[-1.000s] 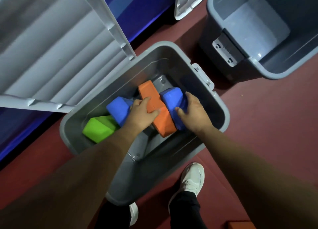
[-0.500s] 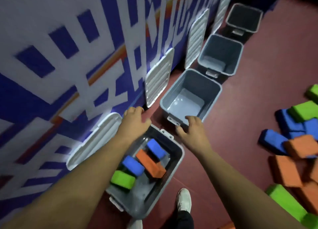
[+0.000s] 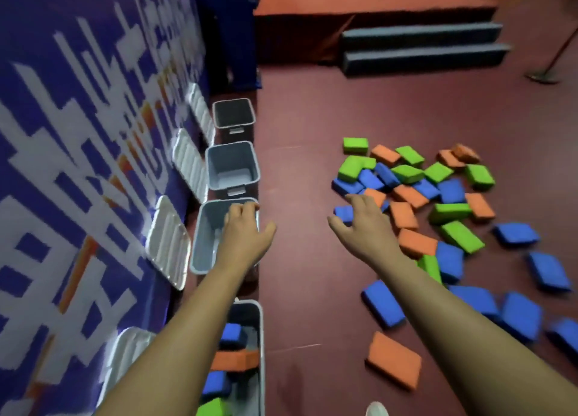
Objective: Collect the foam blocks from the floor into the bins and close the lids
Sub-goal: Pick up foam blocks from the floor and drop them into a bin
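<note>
The floor (image 3: 297, 128) carries most of the blocks (image 3: 416, 196), scattered in a loose heap well apart from the bins (image 3: 219, 168) lined along the wall (image 3: 78, 134). Their lids (image 3: 169, 243) are propped back, I'd guess to keep the mouths free for loading. Only the nearest bin (image 3: 261, 337) holds a few. The left hand (image 3: 245, 234) and right hand (image 3: 364, 225) reach forward, each grip released and empty.

Blue printed wall banner (image 3: 72, 140): I see big white and orange marks, too blurred to read.
Elsewhere: I read nothing.
</note>
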`<state>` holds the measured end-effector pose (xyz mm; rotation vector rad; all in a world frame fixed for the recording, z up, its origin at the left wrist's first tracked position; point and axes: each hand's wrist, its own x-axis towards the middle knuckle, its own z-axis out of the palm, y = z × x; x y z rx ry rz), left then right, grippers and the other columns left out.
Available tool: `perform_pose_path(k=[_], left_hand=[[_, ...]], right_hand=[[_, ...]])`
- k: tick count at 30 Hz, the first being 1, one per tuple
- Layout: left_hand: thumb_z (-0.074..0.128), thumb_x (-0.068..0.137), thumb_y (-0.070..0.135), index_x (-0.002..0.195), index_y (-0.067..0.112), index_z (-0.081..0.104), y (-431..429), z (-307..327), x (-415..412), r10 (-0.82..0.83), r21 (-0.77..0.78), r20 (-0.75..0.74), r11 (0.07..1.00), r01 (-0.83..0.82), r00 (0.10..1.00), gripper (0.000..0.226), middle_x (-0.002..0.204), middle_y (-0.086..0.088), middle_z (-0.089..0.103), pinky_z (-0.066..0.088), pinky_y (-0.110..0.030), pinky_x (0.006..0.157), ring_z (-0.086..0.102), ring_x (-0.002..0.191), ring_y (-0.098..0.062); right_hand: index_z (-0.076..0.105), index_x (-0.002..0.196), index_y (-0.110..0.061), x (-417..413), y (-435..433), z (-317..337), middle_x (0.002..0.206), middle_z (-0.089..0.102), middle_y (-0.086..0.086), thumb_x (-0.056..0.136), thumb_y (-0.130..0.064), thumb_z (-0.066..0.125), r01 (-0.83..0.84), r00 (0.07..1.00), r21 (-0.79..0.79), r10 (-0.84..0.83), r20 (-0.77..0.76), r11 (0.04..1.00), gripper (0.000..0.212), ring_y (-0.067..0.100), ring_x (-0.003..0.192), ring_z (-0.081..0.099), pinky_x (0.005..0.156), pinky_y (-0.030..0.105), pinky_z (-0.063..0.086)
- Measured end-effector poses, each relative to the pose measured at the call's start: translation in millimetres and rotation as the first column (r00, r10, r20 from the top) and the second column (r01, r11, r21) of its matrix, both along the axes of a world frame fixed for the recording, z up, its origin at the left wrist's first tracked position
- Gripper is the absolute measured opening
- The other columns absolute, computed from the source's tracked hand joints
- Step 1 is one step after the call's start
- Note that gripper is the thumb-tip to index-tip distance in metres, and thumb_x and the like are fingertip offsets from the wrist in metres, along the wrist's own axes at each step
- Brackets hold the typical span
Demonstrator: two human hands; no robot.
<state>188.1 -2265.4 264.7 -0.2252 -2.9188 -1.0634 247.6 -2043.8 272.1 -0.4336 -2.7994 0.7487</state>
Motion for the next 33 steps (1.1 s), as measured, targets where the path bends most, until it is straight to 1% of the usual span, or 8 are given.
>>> perform_pose_path(k=[4,9,12,16,22,26,29,33], left_hand=[[0.061,0.088,0.032,0.129,0.013,0.055,104,2,3,-0.193,-0.003,-0.001,0.981,0.193,0.981,0.045,0.127,-0.012,0.052,0.038,-0.043,0.107,0.049,0.121,-0.031],[0.064,0.087,0.029,0.126,0.012,0.059,254,-12,10,-0.355,0.037,0.009,0.934,0.355,0.935,0.043,0.121,-0.011,0.056,0.044,-0.046,0.101,0.056,0.114,-0.031],[0.065,0.088,0.025,0.125,0.009,0.060,344,-30,17,-0.424,0.020,0.028,0.905,0.424,0.905,0.041,0.120,-0.012,0.057,0.044,-0.043,0.100,0.056,0.112,-0.031],[0.064,0.090,0.026,0.122,0.011,0.061,439,-53,23,-0.466,-0.002,0.087,0.884,0.468,0.880,0.035,0.120,-0.009,0.056,0.043,-0.039,0.099,0.054,0.114,-0.025],[0.064,0.089,0.029,0.117,0.014,0.059,522,-99,4,-0.488,-0.064,0.225,0.856,0.513,0.843,0.033,0.115,-0.007,0.054,0.046,-0.044,0.094,0.055,0.108,-0.026],[0.065,0.088,0.022,0.108,0.008,0.060,579,-146,-29,-0.536,-0.099,0.297,0.806,0.584,0.790,0.026,0.109,-0.010,0.056,0.046,-0.042,0.089,0.055,0.102,-0.029],[0.064,0.088,0.022,0.107,0.007,0.060,635,-194,-58,-0.577,-0.108,0.373,0.751,0.652,0.727,0.025,0.105,-0.012,0.055,0.045,-0.042,0.088,0.054,0.099,-0.031],[0.062,0.088,0.024,0.108,0.006,0.059,712,-278,-96,-0.638,-0.114,0.483,0.633,0.766,0.599,0.027,0.105,-0.014,0.056,0.041,-0.037,0.086,0.054,0.102,-0.032]], right_hand=[[0.051,0.134,-0.012,54,105,-2,0.128,0.052,0.010,0.088,-0.046,0.061,0.206,0.978,0.026,-0.206,0.023,0.978,0.058,0.032,0.123,0.048,0.100,0.043,0.038],[0.053,0.132,-0.012,118,237,-26,0.130,0.052,0.012,0.088,-0.045,0.063,0.411,0.908,0.013,-0.410,0.081,0.912,0.056,0.033,0.126,0.047,0.102,0.046,0.038],[0.052,0.134,-0.011,143,313,-42,0.132,0.051,0.012,0.088,-0.046,0.062,0.480,0.868,0.004,-0.476,0.141,0.877,0.058,0.034,0.126,0.048,0.102,0.045,0.038],[0.055,0.128,-0.009,157,402,-67,0.127,0.053,0.014,0.088,-0.045,0.063,0.535,0.830,-0.019,-0.521,0.202,0.845,0.054,0.035,0.122,0.050,0.099,0.047,0.039],[0.053,0.132,-0.011,135,491,-107,0.131,0.051,0.012,0.089,-0.046,0.063,0.536,0.813,-0.034,-0.505,0.290,0.844,0.057,0.033,0.125,0.048,0.100,0.045,0.036],[0.054,0.129,-0.011,105,529,-152,0.127,0.051,0.012,0.089,-0.045,0.061,0.569,0.783,-0.066,-0.516,0.347,0.820,0.053,0.033,0.122,0.049,0.099,0.045,0.039],[0.055,0.128,-0.011,83,554,-197,0.126,0.053,0.012,0.087,-0.044,0.062,0.613,0.738,-0.056,-0.546,0.396,0.788,0.053,0.033,0.123,0.050,0.099,0.045,0.040],[0.054,0.129,-0.013,51,587,-264,0.128,0.051,0.011,0.089,-0.047,0.059,0.701,0.634,-0.009,-0.617,0.466,0.713,0.053,0.032,0.124,0.050,0.101,0.043,0.038]])
